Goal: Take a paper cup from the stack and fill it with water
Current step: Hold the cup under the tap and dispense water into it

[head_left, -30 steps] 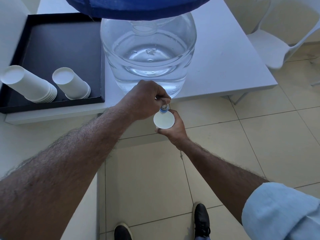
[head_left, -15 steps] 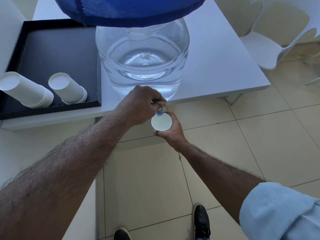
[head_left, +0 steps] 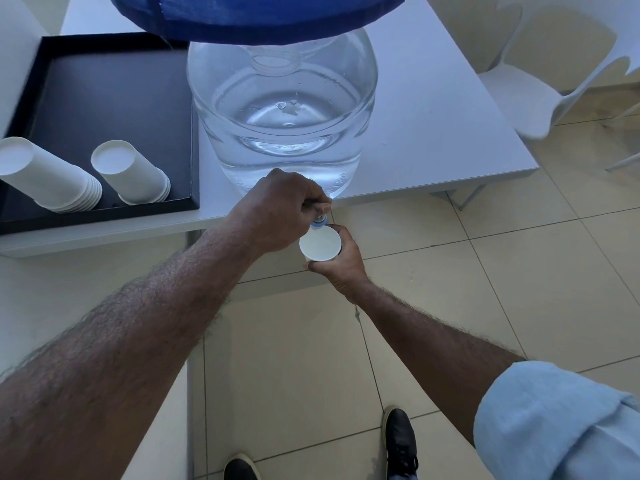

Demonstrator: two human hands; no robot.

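Observation:
My right hand [head_left: 341, 268] holds a white paper cup [head_left: 319, 244] upright, just under the small blue tap [head_left: 319, 221] at the base of a clear water jug [head_left: 282, 116]. My left hand [head_left: 277, 209] is closed on the tap's handle. The jug stands at the front edge of a white table [head_left: 443, 133] and is partly filled with water. Two stacks of white paper cups [head_left: 52, 174] [head_left: 130, 173] lie on their sides in a black tray [head_left: 104, 95] to the left. Whether water is in the held cup cannot be told.
A blue cover [head_left: 256, 19] hangs over the jug's top. A white plastic chair [head_left: 540, 91] stands at the right beyond the table. Beige tiled floor [head_left: 467, 289] lies below, with my black shoes [head_left: 400, 441] near the bottom edge.
Both hands stay at the tap with the cup beneath it. The view has shifted slightly; the hands hold the same grip.

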